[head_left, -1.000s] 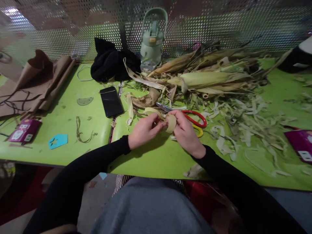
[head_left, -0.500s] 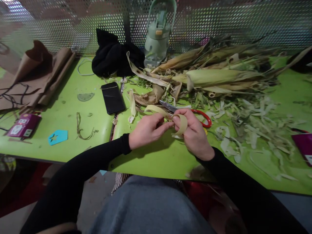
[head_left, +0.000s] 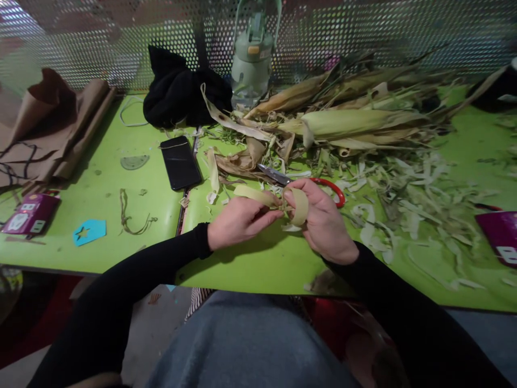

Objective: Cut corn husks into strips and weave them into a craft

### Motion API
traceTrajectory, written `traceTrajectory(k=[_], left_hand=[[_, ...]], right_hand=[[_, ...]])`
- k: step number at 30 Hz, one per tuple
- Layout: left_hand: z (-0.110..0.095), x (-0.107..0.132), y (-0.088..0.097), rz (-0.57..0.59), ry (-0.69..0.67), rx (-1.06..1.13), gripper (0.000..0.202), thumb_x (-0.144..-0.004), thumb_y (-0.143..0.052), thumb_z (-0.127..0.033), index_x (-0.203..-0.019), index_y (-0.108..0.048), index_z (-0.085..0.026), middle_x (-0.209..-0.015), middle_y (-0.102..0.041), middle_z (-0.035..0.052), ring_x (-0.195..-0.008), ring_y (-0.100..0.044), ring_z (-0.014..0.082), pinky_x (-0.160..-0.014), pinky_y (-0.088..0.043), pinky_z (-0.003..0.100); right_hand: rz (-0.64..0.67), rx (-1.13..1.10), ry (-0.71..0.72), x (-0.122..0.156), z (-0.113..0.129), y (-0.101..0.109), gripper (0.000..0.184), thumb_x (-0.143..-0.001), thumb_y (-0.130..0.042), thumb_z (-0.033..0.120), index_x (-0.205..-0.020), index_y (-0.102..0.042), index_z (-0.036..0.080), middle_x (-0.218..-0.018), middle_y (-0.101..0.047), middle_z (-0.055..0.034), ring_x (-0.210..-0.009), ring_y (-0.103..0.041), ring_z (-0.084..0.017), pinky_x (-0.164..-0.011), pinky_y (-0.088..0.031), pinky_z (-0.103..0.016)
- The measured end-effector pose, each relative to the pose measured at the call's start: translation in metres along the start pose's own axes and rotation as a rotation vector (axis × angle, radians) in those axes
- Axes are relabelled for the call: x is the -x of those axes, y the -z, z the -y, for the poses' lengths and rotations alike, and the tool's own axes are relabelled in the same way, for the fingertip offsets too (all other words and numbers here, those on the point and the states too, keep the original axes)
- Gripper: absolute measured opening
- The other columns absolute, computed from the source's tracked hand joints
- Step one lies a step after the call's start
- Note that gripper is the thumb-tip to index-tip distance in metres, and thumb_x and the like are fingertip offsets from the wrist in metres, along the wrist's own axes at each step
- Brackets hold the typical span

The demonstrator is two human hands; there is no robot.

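Note:
Both hands work a pale corn husk strip [head_left: 298, 206] just above the green table [head_left: 258, 264]. My left hand [head_left: 238, 221] pinches one end of the strip between thumb and fingers. My right hand [head_left: 323, 221] is closed round the other part, where the strip curls into a loop over its fingers. Red-handled scissors [head_left: 319, 186] lie right behind my right hand, partly hidden by it. A pile of corn cobs in husks [head_left: 347, 121] lies further back.
A black phone [head_left: 180, 161] lies left of the hands. A black cloth [head_left: 177, 97] and a green bottle [head_left: 252, 59] stand against the perforated back wall. Brown paper bags [head_left: 52, 124], a purple packet [head_left: 28, 213] and a blue tag [head_left: 89, 230] are at the left. Husk scraps [head_left: 407, 199] cover the right.
The husk loop has shifted slightly right and been wound further round my right fingers. My hands stay close together; the view has shifted a little.

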State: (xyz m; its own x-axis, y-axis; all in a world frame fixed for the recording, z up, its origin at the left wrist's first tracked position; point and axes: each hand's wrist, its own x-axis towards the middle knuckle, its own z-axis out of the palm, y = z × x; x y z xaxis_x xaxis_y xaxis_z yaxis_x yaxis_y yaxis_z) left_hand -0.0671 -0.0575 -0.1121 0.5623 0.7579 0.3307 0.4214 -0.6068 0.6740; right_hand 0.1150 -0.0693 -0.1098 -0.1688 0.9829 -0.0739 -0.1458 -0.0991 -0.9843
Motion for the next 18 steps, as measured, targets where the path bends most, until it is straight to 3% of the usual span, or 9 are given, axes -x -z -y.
traceTrajectory(k=[4,7,10,13,16,18], left_hand=[[0.001,0.003,-0.004,-0.032,-0.115,0.029,0.029,-0.1,-0.047,-0.034,-0.088,-0.065,-0.015,-0.085,-0.07,0.008,-0.076,-0.063,0.0161,-0.071,-0.049,0.028],[0.0,0.002,-0.006,-0.074,-0.109,0.118,0.024,-0.098,-0.049,-0.031,-0.091,-0.066,-0.015,-0.085,-0.069,0.0072,-0.073,-0.062,0.0149,-0.068,-0.048,0.027],[-0.002,0.0,-0.008,-0.106,0.058,0.246,0.025,-0.098,-0.052,-0.033,-0.089,-0.067,-0.014,-0.091,-0.07,0.0075,-0.069,-0.059,0.0126,-0.066,-0.047,0.026],[-0.002,-0.002,-0.009,-0.077,0.256,0.314,0.028,-0.096,-0.053,-0.034,-0.082,-0.066,-0.013,-0.08,-0.066,0.0043,-0.059,-0.051,0.0101,-0.058,-0.042,0.025],[-0.001,-0.002,-0.008,-0.058,0.341,0.427,0.024,-0.092,-0.058,-0.034,-0.092,-0.066,-0.012,-0.086,-0.066,0.0049,-0.062,-0.054,0.0098,-0.057,-0.043,0.023],[0.0,-0.002,-0.006,-0.031,0.392,0.494,0.026,-0.091,-0.06,-0.037,-0.09,-0.066,-0.012,-0.086,-0.067,0.0053,-0.062,-0.056,0.0094,-0.055,-0.042,0.022]], right_hand=[[0.03,-0.028,-0.037,-0.001,0.0,0.0,0.02,-0.088,-0.07,0.039,-0.086,-0.056,0.024,-0.061,-0.051,0.0071,-0.048,-0.038,-0.008,-0.043,-0.028,-0.022],[0.058,0.037,-0.016,-0.004,0.002,0.001,0.021,-0.088,-0.069,0.041,-0.087,-0.057,0.023,-0.063,-0.051,0.0068,-0.05,-0.037,-0.007,-0.044,-0.028,-0.022],[0.068,0.177,0.029,-0.007,0.005,0.003,0.019,-0.091,-0.065,0.04,-0.089,-0.058,0.022,-0.065,-0.047,0.0068,-0.051,-0.035,-0.007,-0.045,-0.027,-0.022],[0.102,0.274,0.058,-0.009,0.007,0.005,0.021,-0.091,-0.065,0.042,-0.091,-0.057,0.023,-0.061,-0.043,0.008,-0.049,-0.034,-0.008,-0.044,-0.027,-0.023],[0.088,0.339,0.059,-0.012,0.004,0.008,0.028,-0.092,-0.063,0.047,-0.082,-0.053,0.024,-0.058,-0.044,0.0073,-0.046,-0.037,-0.008,-0.042,-0.028,-0.024],[0.037,0.379,0.04,-0.013,0.0,0.01,0.033,-0.092,-0.06,0.05,-0.075,-0.05,0.024,-0.058,-0.044,0.006,-0.045,-0.039,-0.009,-0.04,-0.029,-0.025]])
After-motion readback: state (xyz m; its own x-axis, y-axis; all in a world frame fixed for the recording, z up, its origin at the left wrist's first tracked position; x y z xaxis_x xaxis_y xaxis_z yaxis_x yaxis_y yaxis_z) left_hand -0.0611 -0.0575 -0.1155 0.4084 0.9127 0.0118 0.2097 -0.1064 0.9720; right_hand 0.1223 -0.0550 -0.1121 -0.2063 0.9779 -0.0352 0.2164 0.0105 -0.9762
